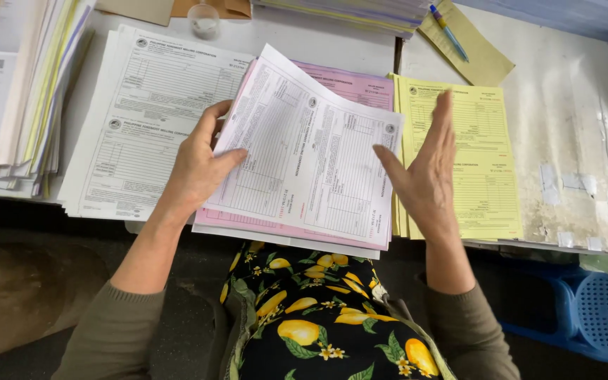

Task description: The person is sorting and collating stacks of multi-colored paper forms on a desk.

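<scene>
My left hand (198, 163) grips the left edge of a white printed form (311, 151), thumb on top, holding it tilted over a pink stack of forms (350, 86). My right hand (427, 172) is open and flat, fingers together, hovering beside the sheet's right edge over the yellow stack of forms (483, 155). It holds nothing. A white stack of forms (142, 112) lies to the left on the table.
A tall pile of mixed papers (15, 98) sits at the far left. A blue pen (448, 32) lies on a yellow sheet at the back. A small clear cup (204, 20) stands behind. A blue plastic stool (585, 309) is below right.
</scene>
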